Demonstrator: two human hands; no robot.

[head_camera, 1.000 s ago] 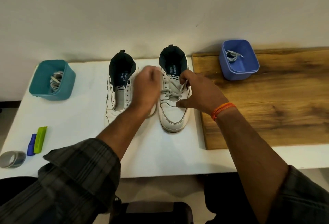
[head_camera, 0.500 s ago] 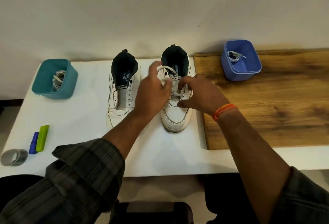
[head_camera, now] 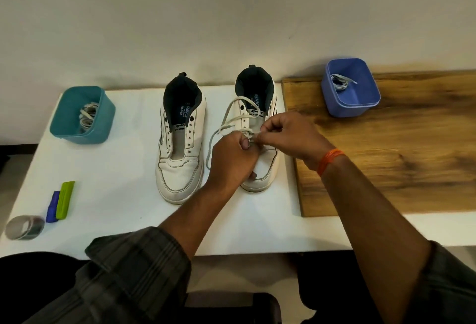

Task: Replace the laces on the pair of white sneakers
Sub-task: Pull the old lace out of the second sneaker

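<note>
Hands both sit mid-tongue on the right sneaker [head_camera: 260, 169]: left hand [head_camera: 231, 159] and right hand [head_camera: 286, 135] each pinch the lace [head_camera: 226, 117] with curled fingers, nearly touching, and the slack loops off toward the tabletop's back edge. Shoe's long axis runs front to back, so I'd guess the next pull goes sideways. Left sneaker [head_camera: 180, 159], unlaced, sits just beside; teal bin [head_camera: 103, 117] and blue bin [head_camera: 371, 107] are well apart, nothing's in the way.

A plain off-white wall [head_camera: 231, 14] stands behind a white table [head_camera: 116, 169]. A brown wooden board [head_camera: 399, 156] lies on the table's right part, reaching the wall.
</note>
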